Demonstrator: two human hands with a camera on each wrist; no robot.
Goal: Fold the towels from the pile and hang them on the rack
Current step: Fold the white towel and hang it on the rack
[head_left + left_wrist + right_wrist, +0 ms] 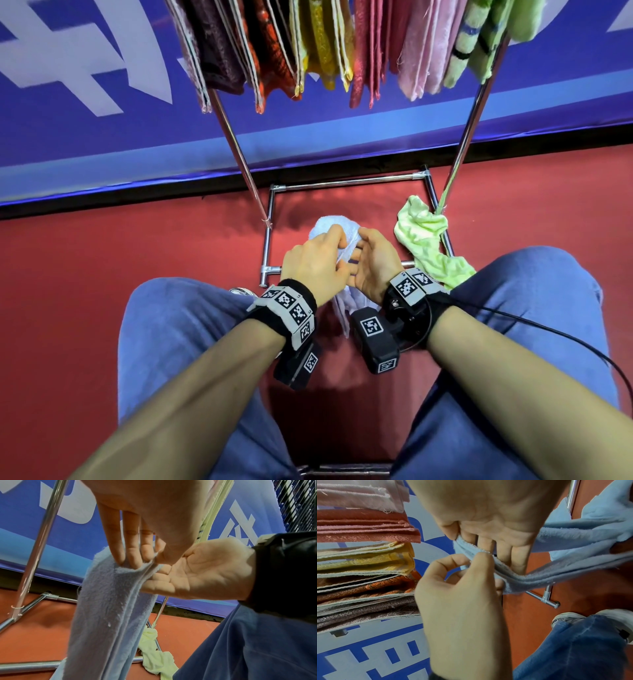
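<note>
I hold a light blue towel (330, 226) in both hands, low in front of the metal rack (236, 154). Part of it bunches beyond my fingers and the rest hangs down between my knees. My left hand (337, 253) pinches its top edge between thumb and fingertips (132, 561). My right hand (359, 255) is close beside it, palm toward the left hand. Its fingers (520, 561) lie straight behind the cloth, and its thumb presses the edge (458, 540). In the right wrist view the left hand (477, 559) pinches the same edge just below.
Several folded towels (308, 41) in maroon, orange, yellow, pink and green hang on the rack's top bars. A crumpled green towel (424, 236) lies on the red floor over the rack's right base bar. My legs (178, 325) flank the hands; a blue banner wall stands behind.
</note>
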